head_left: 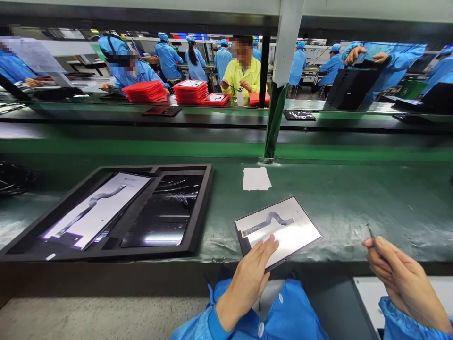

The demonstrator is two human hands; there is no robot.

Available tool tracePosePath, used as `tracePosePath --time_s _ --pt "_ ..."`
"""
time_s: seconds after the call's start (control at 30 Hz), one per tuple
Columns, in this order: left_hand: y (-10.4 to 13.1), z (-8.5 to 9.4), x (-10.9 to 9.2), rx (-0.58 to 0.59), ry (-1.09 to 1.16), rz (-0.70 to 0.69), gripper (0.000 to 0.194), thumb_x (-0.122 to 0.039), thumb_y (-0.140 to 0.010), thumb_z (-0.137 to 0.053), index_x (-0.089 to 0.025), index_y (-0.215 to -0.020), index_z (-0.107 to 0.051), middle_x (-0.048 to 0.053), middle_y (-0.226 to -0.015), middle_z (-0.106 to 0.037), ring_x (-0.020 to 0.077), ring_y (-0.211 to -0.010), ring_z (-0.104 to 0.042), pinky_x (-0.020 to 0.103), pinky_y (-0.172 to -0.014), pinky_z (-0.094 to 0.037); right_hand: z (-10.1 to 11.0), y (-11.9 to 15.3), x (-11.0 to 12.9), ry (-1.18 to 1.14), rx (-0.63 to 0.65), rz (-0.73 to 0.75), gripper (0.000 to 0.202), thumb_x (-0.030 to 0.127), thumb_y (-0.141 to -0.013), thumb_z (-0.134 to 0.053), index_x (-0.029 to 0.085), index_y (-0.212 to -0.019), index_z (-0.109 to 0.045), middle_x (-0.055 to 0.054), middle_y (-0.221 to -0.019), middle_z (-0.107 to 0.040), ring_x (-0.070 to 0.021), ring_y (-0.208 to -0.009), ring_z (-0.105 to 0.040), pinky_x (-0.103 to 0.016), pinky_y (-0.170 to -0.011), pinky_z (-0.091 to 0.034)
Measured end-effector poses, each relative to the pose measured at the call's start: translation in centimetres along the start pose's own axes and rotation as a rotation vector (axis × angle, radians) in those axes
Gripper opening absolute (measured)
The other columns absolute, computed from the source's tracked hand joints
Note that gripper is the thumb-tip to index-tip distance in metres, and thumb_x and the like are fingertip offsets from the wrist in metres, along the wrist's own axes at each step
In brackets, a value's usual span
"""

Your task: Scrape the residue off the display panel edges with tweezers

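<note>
Under my left hand (247,278) is a flat display panel (293,236) with a silvery back and a dark, curved ribbon cable (272,221) across it. My fingers lie over its near edge and grip it; the thumb is mostly hidden. The panel sits slanted at the front edge of the green bench. Off to the right, my right hand (396,267) pinches a slim pointed tool (370,232) above the bench. Only its dark tip shows, so its kind is unclear.
A black foam tray (208,203) on the left holds display panels, one silvery-backed (113,203) and one glossy black (166,208). White paper slips (256,179) lie behind my panel. A post (278,94) rises at the bench's back. Across it, co-workers sit near red stacks (146,91).
</note>
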State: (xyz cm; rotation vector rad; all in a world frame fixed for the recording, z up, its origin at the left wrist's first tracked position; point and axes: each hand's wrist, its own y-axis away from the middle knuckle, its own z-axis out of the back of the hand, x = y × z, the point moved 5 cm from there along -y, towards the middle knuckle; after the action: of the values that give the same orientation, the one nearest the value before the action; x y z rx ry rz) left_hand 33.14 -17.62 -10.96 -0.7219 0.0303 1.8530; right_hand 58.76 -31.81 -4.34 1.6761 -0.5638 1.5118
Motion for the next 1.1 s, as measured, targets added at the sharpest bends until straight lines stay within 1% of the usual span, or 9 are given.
tracePosePath --time_s 0.17,0.3,0.47,0.6,0.7,0.77,0.8,0.93,1.1 --pt "0.1 -0.1 0.0 -0.011 -0.030 0.004 0.098 0.011 -0.071 -0.050 -0.020 -0.158 -0.014 0.013 -0.160 -0.035 0.0261 -0.143 -0.041 0.046 -0.117 -0.040 1.2 0.0 1.1 0.012 -0.102 -0.008 0.064 0.073 -0.040 -0.088 0.020 -0.065 -0.062 0.007 -0.049 -0.034 -0.0059 -0.043 -0.024 -0.021 -0.037 -0.020" --pt "0.1 0.0 0.0 -0.019 -0.049 0.004 0.094 0.010 -0.075 -0.047 -0.021 -0.158 -0.014 0.011 -0.160 -0.036 0.0266 -0.144 -0.040 0.046 -0.115 -0.043 0.6 0.1 0.4 0.102 -0.058 0.047 0.063 0.077 -0.055 -0.080 0.018 -0.076 -0.068 0.007 -0.051 -0.037 -0.0065 -0.044 -0.029 -0.020 -0.038 -0.021" --pt "-0.3 0.6 0.0 -0.067 -0.061 -0.052 0.074 -0.005 -0.095 -0.045 -0.021 -0.159 -0.013 0.012 -0.154 -0.046 0.0262 -0.140 -0.046 0.045 -0.112 -0.047 -2.6 0.7 -1.2 0.184 0.144 0.076 0.059 0.075 -0.064 -0.076 0.018 -0.080 -0.069 0.006 -0.051 -0.045 -0.0061 -0.040 -0.029 -0.021 -0.038 -0.020" --pt "-1.8 2.2 -1.1 -0.180 -0.030 -0.135 0.047 -0.026 -0.101 -0.052 -0.021 -0.147 -0.044 0.010 -0.137 -0.064 0.0288 -0.130 -0.058 0.047 -0.110 -0.048 -4.7 1.3 -2.4 0.209 0.225 0.096 0.058 0.075 -0.070 -0.070 0.018 -0.081 -0.069 0.006 -0.049 -0.045 -0.0094 -0.044 -0.035 -0.022 -0.042 -0.025" --pt "-4.0 3.8 -2.0 -0.275 0.141 -0.046 0.018 -0.024 -0.101 -0.052 -0.024 -0.109 -0.068 0.002 -0.099 -0.077 0.0227 -0.100 -0.073 0.042 -0.101 -0.053 -5.8 2.0 -3.2 0.256 0.271 0.152 0.055 0.073 -0.077 -0.065 0.019 -0.081 -0.069 0.005 -0.052 -0.047 -0.0121 -0.050 -0.042 -0.025 -0.050 -0.033" --pt "-5.8 4.3 -2.1 -0.241 0.272 0.111 0.013 -0.025 -0.097 -0.059 -0.024 -0.093 -0.071 0.001 -0.083 -0.074 0.0200 -0.082 -0.072 0.032 -0.078 -0.058 -6.4 2.6 -3.6 0.287 0.307 0.181 0.052 0.071 -0.081 -0.062 0.019 -0.083 -0.068 0.004 -0.054 -0.048 -0.0131 -0.052 -0.044 -0.026 -0.054 -0.034" --pt "-6.6 4.2 -2.3 -0.202 0.333 0.150 0.008 -0.025 -0.093 -0.064 -0.023 -0.095 -0.072 0.001 -0.082 -0.071 0.0198 -0.081 -0.070 0.031 -0.076 -0.057 -6.7 2.9 -3.8 0.298 0.331 0.189 0.050 0.069 -0.084 -0.060 0.019 -0.083 -0.068 0.005 -0.055 -0.047 -0.0133 -0.053 -0.044 -0.026 -0.054 -0.034" --pt "-8.7 3.4 -2.9 -0.044 0.478 0.143 0.011 -0.021 -0.086 -0.073 -0.025 -0.096 -0.075 0.002 -0.089 -0.065 0.0217 -0.091 -0.062 0.034 -0.082 -0.051 -7.6 3.7 -4.2 0.333 0.404 0.215 0.045 0.063 -0.090 -0.055 0.021 -0.083 -0.066 0.003 -0.062 -0.050 -0.0141 -0.057 -0.044 -0.026 -0.055 -0.033" --pt "-8.4 2.8 -3.0 -0.059 0.434 0.159 0.013 -0.020 -0.092 -0.063 -0.022 -0.080 -0.068 0.002 -0.086 -0.058 0.0233 -0.092 -0.056 0.037 -0.084 -0.046 -7.6 4.1 -5.1 0.357 0.390 0.228 0.043 0.063 -0.092 -0.051 0.022 -0.088 -0.062 0.004 -0.065 -0.049 -0.0154 -0.061 -0.045 -0.026 -0.059 -0.035"
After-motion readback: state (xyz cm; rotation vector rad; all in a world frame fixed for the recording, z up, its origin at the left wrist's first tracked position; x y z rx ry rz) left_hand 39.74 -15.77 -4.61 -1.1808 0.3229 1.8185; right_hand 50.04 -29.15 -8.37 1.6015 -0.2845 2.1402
